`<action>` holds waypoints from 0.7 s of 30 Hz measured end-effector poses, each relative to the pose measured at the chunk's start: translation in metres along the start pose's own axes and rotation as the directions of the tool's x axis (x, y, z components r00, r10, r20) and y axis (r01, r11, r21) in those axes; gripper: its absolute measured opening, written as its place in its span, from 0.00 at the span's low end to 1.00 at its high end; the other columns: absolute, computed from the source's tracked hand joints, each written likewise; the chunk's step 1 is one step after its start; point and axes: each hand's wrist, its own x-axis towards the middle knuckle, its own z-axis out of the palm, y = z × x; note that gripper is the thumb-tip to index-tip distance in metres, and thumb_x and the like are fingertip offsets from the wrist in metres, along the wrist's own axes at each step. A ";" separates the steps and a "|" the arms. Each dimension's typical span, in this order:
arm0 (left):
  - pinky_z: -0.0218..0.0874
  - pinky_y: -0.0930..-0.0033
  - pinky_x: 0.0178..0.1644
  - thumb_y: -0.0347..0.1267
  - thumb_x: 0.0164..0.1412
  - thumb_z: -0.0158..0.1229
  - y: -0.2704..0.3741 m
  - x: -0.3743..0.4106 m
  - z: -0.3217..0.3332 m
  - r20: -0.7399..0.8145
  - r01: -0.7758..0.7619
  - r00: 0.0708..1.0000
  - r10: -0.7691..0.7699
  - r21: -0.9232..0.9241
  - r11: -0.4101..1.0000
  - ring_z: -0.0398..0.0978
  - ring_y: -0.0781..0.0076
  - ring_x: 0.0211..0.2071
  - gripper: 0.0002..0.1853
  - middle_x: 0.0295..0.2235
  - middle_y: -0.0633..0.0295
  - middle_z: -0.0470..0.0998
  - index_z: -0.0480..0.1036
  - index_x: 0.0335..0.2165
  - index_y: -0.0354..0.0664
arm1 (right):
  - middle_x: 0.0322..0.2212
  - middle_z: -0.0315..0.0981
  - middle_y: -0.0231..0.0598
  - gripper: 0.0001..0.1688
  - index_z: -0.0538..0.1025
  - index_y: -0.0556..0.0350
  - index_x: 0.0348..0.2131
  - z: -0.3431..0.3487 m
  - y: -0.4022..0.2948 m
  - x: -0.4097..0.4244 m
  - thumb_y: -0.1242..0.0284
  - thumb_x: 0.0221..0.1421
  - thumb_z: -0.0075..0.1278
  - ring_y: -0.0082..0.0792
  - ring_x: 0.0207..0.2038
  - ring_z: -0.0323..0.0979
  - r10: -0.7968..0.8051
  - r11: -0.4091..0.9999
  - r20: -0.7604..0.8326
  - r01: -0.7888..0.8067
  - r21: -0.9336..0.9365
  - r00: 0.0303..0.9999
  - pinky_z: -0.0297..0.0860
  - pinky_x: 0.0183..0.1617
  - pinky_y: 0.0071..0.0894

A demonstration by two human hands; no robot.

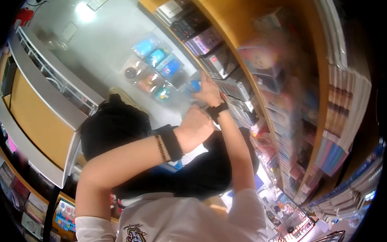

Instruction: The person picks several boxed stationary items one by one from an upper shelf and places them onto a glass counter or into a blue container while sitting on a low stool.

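My right hand (pixel 209 90) reaches out over the pale floor beside a wooden shelf. Its thumb and fingers span a small clear pack with a blue item (pixel 195 85), which they seem to grip; blur hides the exact contact. Close behind it, near the right wrist, my left hand (pixel 196 129) is curled, and its palm is hidden. Several clear packs lie in rows on the floor ahead, among them a light-blue one (pixel 144 47), another blue one (pixel 171 68), one with a dark round item (pixel 131 72) and a teal one (pixel 163 94).
The wooden shelf (pixel 222 27) at right holds boxes (pixel 206 42) and magazine stacks (pixel 343 106). At left stands a grey-framed unit with a wooden panel (pixel 36 120). A black bag or cloth (pixel 113 127) sits by my left arm. Something white and blue (pixel 179 164) shows below my left wrist.
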 end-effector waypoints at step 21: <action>0.56 0.60 0.33 0.30 0.47 0.54 0.003 0.001 -0.054 0.407 0.142 0.864 -0.295 0.364 0.920 0.72 0.66 0.31 0.13 0.29 0.63 0.73 0.72 0.35 0.43 | 0.48 0.64 0.57 0.53 0.53 0.57 0.59 -0.283 -0.062 0.031 0.63 0.33 0.54 0.53 0.51 0.64 -0.319 0.913 -0.633 0.408 -0.006 0.705 0.61 0.54 0.40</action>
